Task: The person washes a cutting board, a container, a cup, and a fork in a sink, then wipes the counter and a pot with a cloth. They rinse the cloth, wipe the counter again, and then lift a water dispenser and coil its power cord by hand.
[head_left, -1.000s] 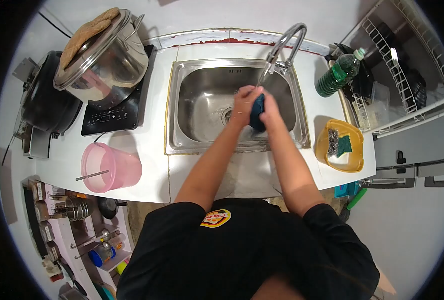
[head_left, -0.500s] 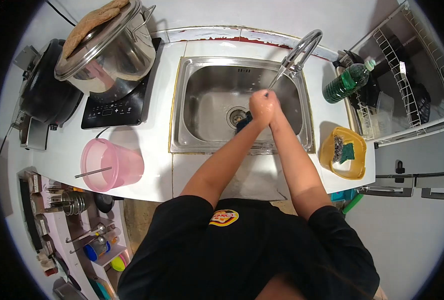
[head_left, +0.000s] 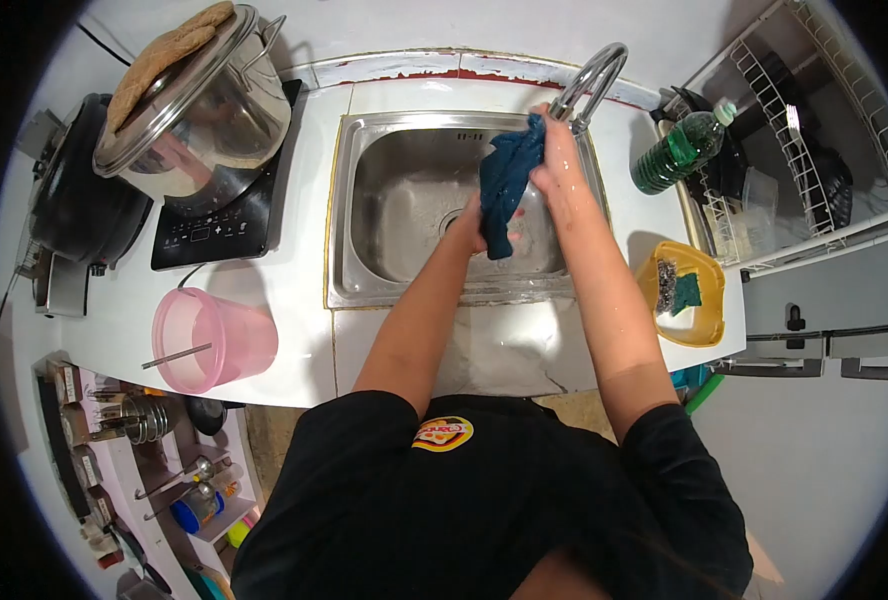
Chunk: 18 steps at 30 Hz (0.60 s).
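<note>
A dark blue wet cloth (head_left: 507, 190) hangs stretched over the steel sink (head_left: 404, 270). My right hand (head_left: 556, 160) grips its upper end near the base of the curved tap (head_left: 594, 80). My left hand (head_left: 472, 225) holds the lower part of the cloth above the drain. No water stream from the tap is visible.
A large steel pot (head_left: 199, 110) sits on a black induction hob (head_left: 219, 225) at left, beside a black cooker (head_left: 74, 210). A pink jug (head_left: 214, 340) stands on the white counter. At right are a green bottle (head_left: 679, 150), a yellow dish with scrubbers (head_left: 684, 295) and a wire dish rack (head_left: 814, 140).
Both hands were bunched together on the cloth under the running tap. Now my right hand has risen toward the tap base and the cloth hangs stretched between my hands.
</note>
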Each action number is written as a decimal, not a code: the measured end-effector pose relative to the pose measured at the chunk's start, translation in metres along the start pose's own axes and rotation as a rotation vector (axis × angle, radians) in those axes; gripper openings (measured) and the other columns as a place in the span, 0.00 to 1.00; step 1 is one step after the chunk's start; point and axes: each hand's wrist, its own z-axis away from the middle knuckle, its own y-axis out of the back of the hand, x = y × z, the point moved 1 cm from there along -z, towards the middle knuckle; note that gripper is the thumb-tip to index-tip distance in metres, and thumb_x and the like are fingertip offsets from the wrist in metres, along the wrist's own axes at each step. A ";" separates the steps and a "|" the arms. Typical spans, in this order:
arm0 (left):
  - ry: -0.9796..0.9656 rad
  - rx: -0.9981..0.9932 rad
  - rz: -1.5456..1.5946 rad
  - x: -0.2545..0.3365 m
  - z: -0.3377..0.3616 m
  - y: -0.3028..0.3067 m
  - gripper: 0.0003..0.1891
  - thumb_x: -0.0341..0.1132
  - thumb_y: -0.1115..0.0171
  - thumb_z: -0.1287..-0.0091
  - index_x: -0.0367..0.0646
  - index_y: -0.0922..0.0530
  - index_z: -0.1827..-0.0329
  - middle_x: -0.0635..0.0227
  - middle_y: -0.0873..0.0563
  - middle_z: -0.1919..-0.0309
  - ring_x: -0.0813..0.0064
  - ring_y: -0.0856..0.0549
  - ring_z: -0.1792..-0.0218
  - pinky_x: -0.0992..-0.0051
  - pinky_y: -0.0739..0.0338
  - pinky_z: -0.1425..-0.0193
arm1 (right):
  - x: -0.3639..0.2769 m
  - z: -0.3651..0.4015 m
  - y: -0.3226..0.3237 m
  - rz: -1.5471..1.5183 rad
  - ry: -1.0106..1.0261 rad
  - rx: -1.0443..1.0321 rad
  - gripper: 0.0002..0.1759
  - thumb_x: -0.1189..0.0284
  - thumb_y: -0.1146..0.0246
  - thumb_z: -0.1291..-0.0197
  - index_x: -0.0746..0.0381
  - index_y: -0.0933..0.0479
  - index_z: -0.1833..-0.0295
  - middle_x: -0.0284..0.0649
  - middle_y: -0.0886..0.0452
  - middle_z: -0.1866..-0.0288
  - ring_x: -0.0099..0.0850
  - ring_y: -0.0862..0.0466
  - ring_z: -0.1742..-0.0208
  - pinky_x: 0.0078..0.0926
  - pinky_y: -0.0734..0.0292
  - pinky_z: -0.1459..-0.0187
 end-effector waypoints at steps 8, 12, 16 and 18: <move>-0.903 0.820 -0.977 -0.011 -0.023 -0.027 0.14 0.44 0.34 0.48 0.41 0.16 0.72 0.59 0.15 0.71 0.56 0.18 0.70 0.63 0.25 0.64 | 0.076 0.019 0.076 -0.361 -0.358 0.060 0.21 0.51 0.45 0.46 0.52 0.24 0.52 0.33 0.20 0.61 0.30 0.22 0.56 0.34 0.29 0.46; -1.150 0.692 -1.148 -0.030 0.001 -0.059 0.14 0.44 0.36 0.48 0.40 0.16 0.70 0.55 0.15 0.69 0.53 0.17 0.67 0.61 0.24 0.61 | 0.127 -0.017 0.137 -0.983 -0.261 -0.629 0.20 0.51 0.47 0.44 0.54 0.28 0.55 0.32 0.27 0.67 0.29 0.25 0.60 0.25 0.28 0.51; -0.990 0.744 -1.194 -0.017 -0.003 -0.058 0.14 0.43 0.38 0.48 0.40 0.16 0.70 0.55 0.15 0.68 0.53 0.17 0.66 0.61 0.23 0.59 | 0.110 0.006 0.110 -1.320 -0.556 -0.349 0.14 0.55 0.47 0.42 0.53 0.30 0.60 0.33 0.26 0.67 0.29 0.25 0.62 0.26 0.28 0.58; -0.861 0.783 -1.221 -0.006 -0.014 -0.049 0.14 0.43 0.39 0.47 0.40 0.16 0.70 0.54 0.15 0.67 0.53 0.17 0.65 0.61 0.23 0.58 | 0.096 0.007 0.084 -0.584 -0.401 -0.038 0.11 0.57 0.47 0.41 0.52 0.29 0.61 0.34 0.24 0.68 0.30 0.23 0.67 0.28 0.26 0.62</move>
